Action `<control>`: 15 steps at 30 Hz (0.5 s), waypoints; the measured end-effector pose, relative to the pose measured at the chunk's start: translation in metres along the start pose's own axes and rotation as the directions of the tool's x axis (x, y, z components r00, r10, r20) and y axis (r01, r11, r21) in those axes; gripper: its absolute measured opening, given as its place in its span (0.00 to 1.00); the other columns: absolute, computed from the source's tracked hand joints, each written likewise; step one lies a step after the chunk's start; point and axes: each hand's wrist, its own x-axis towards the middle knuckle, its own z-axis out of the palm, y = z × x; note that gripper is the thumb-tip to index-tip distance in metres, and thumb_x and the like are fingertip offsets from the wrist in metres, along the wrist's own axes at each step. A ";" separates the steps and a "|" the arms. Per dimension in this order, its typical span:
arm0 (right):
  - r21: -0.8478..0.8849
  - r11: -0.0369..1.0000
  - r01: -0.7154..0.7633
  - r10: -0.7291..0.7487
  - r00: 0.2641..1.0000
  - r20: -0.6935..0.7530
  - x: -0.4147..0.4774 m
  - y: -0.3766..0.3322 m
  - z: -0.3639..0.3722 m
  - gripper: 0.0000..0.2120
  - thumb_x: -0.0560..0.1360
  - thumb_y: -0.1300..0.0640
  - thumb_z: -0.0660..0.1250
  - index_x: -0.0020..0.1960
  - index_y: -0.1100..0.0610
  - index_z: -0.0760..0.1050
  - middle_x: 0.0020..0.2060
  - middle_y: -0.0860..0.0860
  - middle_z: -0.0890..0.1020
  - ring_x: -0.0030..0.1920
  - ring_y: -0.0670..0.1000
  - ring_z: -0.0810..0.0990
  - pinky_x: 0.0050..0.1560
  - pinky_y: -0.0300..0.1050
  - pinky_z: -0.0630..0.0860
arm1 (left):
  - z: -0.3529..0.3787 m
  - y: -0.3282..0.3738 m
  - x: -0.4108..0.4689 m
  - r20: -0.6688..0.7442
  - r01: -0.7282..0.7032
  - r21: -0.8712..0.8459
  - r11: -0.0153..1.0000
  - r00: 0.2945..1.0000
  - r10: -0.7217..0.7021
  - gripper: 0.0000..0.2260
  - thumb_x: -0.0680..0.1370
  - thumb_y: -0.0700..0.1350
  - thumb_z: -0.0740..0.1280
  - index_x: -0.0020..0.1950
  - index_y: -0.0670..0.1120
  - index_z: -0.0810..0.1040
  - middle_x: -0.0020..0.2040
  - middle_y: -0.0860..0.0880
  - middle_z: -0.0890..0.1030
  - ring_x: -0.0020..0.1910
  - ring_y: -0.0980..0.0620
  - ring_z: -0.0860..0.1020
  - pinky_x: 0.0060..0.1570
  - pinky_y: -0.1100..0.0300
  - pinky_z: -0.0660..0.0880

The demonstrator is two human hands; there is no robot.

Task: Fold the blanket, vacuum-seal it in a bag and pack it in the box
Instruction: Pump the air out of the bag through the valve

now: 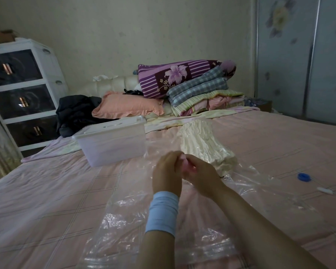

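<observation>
A clear plastic vacuum bag (pixel 124 220) lies spread over the pink bed. Inside its far end sits the cream blanket (pixel 204 144), shrunk and wrinkled. My left hand (pixel 166 171), with a light blue wristband, and my right hand (pixel 200 172) meet above the bag, both gripping a small pink object (pixel 183 162) between the fingers; what it is I cannot tell. A translucent white box (pixel 113 140) with its lid on stands on the bed to the left of the blanket.
A blue valve cap (pixel 302 176) and a small white clip (pixel 324 190) lie on the sheet at right. Pillows and folded bedding are stacked at the bed's head. A white drawer unit (pixel 21 90) stands at left, wardrobe doors at right.
</observation>
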 end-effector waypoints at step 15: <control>0.027 1.000 0.000 0.001 0.999 -0.032 0.001 0.002 -0.004 0.24 0.69 0.48 0.79 0.63 0.40 0.76 0.50 0.36 0.83 0.52 0.39 0.81 0.54 0.37 0.77 | -0.042 0.031 0.043 -0.359 -0.235 0.082 0.969 0.900 0.249 0.06 0.79 0.41 0.66 0.52 0.45 0.82 0.47 0.50 0.84 0.45 0.54 0.81 0.46 0.60 0.79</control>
